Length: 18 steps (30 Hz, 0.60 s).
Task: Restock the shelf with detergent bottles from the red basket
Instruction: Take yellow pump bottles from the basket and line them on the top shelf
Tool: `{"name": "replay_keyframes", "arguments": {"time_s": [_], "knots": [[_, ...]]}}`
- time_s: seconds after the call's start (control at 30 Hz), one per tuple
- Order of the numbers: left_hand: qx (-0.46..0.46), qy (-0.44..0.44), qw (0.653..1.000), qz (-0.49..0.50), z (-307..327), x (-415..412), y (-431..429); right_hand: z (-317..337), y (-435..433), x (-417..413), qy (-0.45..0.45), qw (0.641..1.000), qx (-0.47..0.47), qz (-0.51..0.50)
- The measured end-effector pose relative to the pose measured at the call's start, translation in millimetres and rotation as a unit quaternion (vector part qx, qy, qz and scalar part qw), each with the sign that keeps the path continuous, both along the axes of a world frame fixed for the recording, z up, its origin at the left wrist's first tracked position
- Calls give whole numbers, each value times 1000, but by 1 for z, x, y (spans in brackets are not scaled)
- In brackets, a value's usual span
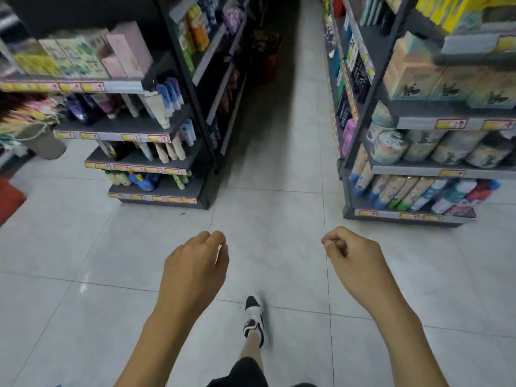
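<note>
My left hand (pixel 195 263) and my right hand (pixel 349 255) hang in front of me over the grey tiled floor, both with fingers curled in and holding nothing. Deep in the dark aisle ahead a reddish container (pixel 268 60) stands on the floor by the left shelving; it is too dim to tell its contents. Coloured bottles (pixel 196 26) line the aisle side of the left shelf unit (pixel 206 152). My foot in a black-and-white shoe (pixel 254 319) is stepping forward between my arms.
A second shelf unit (pixel 418 169) with tissue packs and spray cans stands on the right. The aisle runs between the two units. A grey bucket of brushes (pixel 42 141) and a red object (pixel 8 199) sit at the far left.
</note>
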<state>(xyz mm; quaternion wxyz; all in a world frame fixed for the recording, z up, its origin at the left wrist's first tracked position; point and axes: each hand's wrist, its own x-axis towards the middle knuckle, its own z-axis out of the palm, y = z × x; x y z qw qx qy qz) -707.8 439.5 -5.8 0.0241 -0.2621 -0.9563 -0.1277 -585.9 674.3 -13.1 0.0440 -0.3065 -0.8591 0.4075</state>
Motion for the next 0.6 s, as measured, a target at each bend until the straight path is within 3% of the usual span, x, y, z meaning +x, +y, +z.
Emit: {"name": "replay_keyframes", "arguments": {"time_s": [0.3,0.6], "knots": [[35,-15,999,-3,-11,-183,57,18,55,-187,-39,995,61,69],[18,21,995,-94,5,-335,159,20,137,-310,13,999,49,-2]]}}
